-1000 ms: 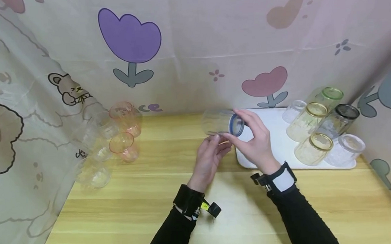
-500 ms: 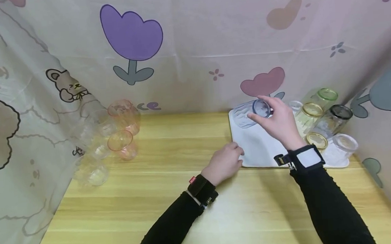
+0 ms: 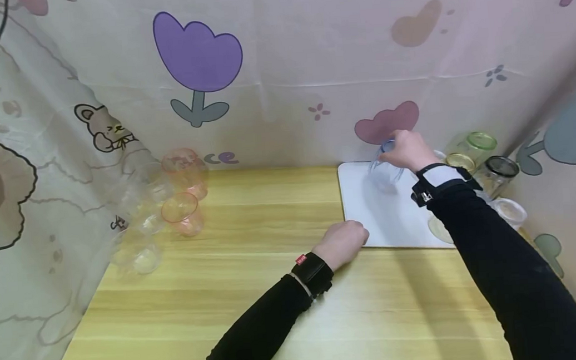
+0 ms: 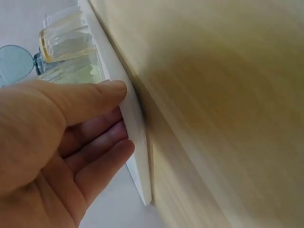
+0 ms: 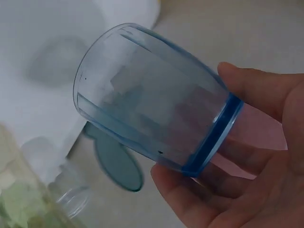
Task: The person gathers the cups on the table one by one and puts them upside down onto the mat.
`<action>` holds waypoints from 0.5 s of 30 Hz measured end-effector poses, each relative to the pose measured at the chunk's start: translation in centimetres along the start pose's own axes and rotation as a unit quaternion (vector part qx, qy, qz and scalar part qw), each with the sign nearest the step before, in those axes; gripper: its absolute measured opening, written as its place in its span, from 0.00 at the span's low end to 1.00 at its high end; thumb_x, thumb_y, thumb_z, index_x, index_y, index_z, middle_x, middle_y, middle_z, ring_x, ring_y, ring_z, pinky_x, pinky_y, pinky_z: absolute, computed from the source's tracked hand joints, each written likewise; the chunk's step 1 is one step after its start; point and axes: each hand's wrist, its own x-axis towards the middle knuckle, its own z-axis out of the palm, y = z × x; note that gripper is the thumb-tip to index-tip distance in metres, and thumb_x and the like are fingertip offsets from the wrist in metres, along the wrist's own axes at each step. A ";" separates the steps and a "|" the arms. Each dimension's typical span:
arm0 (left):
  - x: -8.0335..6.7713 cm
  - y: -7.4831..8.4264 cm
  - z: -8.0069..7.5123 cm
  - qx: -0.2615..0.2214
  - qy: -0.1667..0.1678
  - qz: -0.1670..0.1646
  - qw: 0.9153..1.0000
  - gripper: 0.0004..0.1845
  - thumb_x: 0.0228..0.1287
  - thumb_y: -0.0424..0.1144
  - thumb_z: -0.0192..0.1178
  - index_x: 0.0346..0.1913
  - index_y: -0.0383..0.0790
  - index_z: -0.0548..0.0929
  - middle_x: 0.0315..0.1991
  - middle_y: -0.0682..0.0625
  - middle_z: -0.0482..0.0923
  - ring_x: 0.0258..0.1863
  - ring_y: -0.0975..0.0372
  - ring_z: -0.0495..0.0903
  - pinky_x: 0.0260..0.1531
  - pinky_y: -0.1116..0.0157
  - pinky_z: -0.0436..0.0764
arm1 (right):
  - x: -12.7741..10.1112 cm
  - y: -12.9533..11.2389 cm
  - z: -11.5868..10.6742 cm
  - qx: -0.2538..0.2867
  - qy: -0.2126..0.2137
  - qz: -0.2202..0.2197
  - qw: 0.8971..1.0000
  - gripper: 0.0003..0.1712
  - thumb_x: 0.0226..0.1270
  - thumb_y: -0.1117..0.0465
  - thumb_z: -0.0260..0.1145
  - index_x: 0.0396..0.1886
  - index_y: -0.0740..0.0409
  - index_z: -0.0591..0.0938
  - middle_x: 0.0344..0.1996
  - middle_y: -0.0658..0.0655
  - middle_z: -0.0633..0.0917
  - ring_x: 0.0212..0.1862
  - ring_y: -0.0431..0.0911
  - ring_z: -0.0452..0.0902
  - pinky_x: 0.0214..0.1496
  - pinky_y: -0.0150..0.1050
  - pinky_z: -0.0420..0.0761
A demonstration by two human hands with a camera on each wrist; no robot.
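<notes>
My right hand (image 3: 397,148) grips a clear cup with a blue rim (image 3: 383,169) and holds it tilted over the far part of the white tray (image 3: 371,221). In the right wrist view the blue cup (image 5: 152,118) lies in my right hand (image 5: 194,124), thumb on one side of the rim end and fingers (image 5: 190,199) on the other. My left hand (image 3: 354,235) rests on the wooden table at the tray's near left corner. Seen from the left wrist, my left hand (image 4: 124,118) touches the tray's edge (image 4: 137,156) with straight fingers and holds nothing.
Several cups lie on the tray's right side: green-rimmed (image 3: 477,143), gold-rimmed (image 3: 459,161), black-rimmed (image 3: 501,169) and clear (image 3: 511,212). Pink cups (image 3: 182,209) and clear cups (image 3: 138,256) sit at the table's far left. A printed curtain (image 3: 280,63) closes the back and sides.
My left hand let go of the blue-rimmed cup and dropped to the tray's near left corner. My right hand carried the cup right and farther back, over the tray.
</notes>
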 end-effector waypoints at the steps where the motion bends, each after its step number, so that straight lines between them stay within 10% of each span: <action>1: 0.0 0.0 0.0 0.005 -0.002 -0.001 1.000 0.12 0.67 0.26 0.62 0.35 0.48 0.88 0.35 0.58 0.85 0.34 0.68 0.82 0.29 0.72 0.83 | 0.4 0.3 0.0 -0.010 -0.004 0.002 1.000 0.37 0.63 0.55 0.71 0.65 0.76 0.74 0.57 0.80 0.79 0.58 0.74 0.75 0.58 0.65 0.78; 15: 0.6 0.0 -0.1 0.032 -0.011 -0.008 0.999 0.14 0.69 0.26 0.60 0.33 0.50 0.87 0.35 0.58 0.87 0.34 0.69 0.82 0.30 0.72 0.83 | 3.0 3.7 1.2 -0.062 -0.043 0.017 0.997 0.23 0.57 0.57 0.72 0.40 0.74 0.78 0.40 0.74 0.83 0.44 0.67 0.78 0.47 0.60 0.79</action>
